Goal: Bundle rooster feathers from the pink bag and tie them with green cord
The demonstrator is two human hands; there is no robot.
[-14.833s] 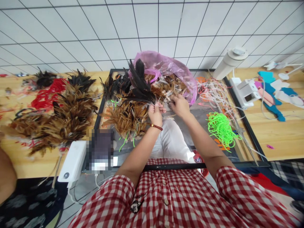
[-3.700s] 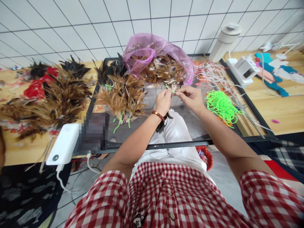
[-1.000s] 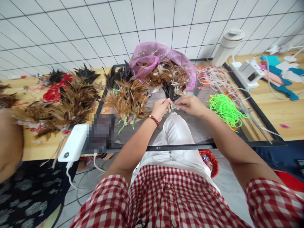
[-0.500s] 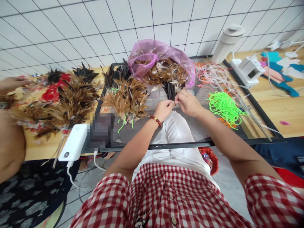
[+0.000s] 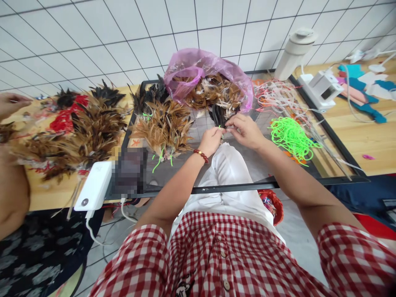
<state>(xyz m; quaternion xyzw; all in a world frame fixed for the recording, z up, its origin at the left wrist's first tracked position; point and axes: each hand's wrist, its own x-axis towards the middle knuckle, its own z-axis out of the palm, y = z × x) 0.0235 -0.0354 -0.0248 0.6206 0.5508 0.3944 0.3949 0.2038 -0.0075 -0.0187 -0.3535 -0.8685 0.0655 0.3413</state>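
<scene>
My left hand [image 5: 211, 139], with a red bead bracelet on the wrist, is pinched closed on the stems of a small bundle of dark feathers [image 5: 218, 116]. My right hand [image 5: 244, 129] is closed too, its fingertips meeting the left hand's at a thin neon green tie [image 5: 220, 128] around the stems. Both hands hover over the glass panel [image 5: 266, 165], just in front of a pink plastic bag [image 5: 198, 68] full of brown feathers.
Tied brown feather bundles [image 5: 163, 128] lie left of my hands, more on the wooden table [image 5: 89, 128]. Neon green cords [image 5: 291, 138] and pale strings [image 5: 278, 97] lie right. A white power bank [image 5: 94, 185], a white bottle [image 5: 293, 51] and another person's hand [image 5: 10, 103] are nearby.
My hands have stayed together at the feather stems, shifting slightly up toward the bag. The other person's hand at the far left has lifted a little.
</scene>
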